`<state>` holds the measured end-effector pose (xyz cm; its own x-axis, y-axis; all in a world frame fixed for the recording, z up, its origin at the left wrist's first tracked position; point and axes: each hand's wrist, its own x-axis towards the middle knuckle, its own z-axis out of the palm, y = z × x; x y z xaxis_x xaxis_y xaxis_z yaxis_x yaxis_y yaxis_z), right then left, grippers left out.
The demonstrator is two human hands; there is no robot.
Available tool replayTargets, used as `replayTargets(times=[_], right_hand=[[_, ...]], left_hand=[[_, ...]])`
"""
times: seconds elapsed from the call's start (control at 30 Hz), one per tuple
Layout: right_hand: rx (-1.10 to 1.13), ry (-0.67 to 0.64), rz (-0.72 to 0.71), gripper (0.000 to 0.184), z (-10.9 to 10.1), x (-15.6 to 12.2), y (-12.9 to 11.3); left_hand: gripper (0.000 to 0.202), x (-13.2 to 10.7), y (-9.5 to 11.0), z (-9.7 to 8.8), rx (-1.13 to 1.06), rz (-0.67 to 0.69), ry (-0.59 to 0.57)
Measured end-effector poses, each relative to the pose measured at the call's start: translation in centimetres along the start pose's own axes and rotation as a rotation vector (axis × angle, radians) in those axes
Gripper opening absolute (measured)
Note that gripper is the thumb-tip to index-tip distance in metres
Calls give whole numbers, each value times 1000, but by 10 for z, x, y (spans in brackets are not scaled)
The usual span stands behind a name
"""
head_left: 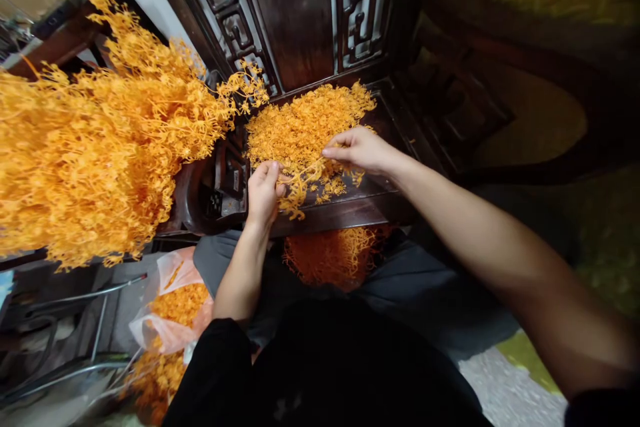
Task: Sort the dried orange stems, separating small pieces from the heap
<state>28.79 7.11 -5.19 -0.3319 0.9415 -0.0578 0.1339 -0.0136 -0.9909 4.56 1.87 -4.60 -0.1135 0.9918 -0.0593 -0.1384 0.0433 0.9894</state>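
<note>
Seated worker, clock read from the lap, twelve dead ahead. Left hand (263, 193), at seven o'clock of the heap, has its grip closed on one end of an orange sprig (300, 179); right hand (363, 150), at four o'clock, pinches the other end, thumb to finger. Sprig spans the gap over the near edge of the heap (310, 123), which sits at twelve on a chair seat (345, 213).

Risks, as I judge them: a hard tug could snap the thin stem, or tear curled tips off. Sprig could snag on the heap and drag pieces along. Pieces by the front rim could slip off towards six o'clock if an arm brushes them. The bundle (100, 160) at ten pokes a wispy tip close to the heap; a nudge could tangle the two.

Materials: sprigs wiry, forked, curly-ended, matte orange. Seat dark, glossy, flat wood; chair back (300, 20) pierced with angular fretwork. Plastic bag (167, 333) at eight, thin, crumpled, pinkish, more orange stuff inside. Reddish mass (325, 260) below the seat, stringy at its rim; container or not, cannot tell.
</note>
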Motion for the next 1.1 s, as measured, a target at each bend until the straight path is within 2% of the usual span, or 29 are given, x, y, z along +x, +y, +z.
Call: replayTargets(times=[0.13,0.27,0.33,0.4,0.47,0.53,0.6,0.7,0.83,0.93,1.0,1.07,1.1], right_hand=[[128,147,63,36,-1,14,8],[90,161,73,33,-5,19,16],[24,199,98,32,-18,17,20],[-76,340,120,29,-39,13,21],[-153,493,111,24,-61,7,20],[-187,540,73,28,-72,4,18],[-220,485,31,28,-67,4,16],[-373,338,-90,24,-41,11,20],[-660,145,-249,51,-7,15,26],[-555,82,-322,53,21,9,17],[-379,-59,-339,46,41,4,7],[-284,-180,-336,38,55,2,-1],[-297,-195,-359,34,57,1,-3]], left_hand=[[36,6,-9,-3,202,177,84],[30,8,-12,-11,526,333,155],[26,10,-5,-22,738,440,201],[23,14,4,-38,918,514,285],[23,20,11,-54,1002,481,372],[24,25,12,-61,962,364,349],[25,28,8,-56,842,265,268],[29,26,0,-38,568,166,137],[37,15,4,-22,313,54,-72],[37,6,9,-17,246,12,-211],[35,1,9,-12,225,10,-285],[34,-3,9,-8,225,26,-298],[33,-4,9,-8,231,35,-284]])
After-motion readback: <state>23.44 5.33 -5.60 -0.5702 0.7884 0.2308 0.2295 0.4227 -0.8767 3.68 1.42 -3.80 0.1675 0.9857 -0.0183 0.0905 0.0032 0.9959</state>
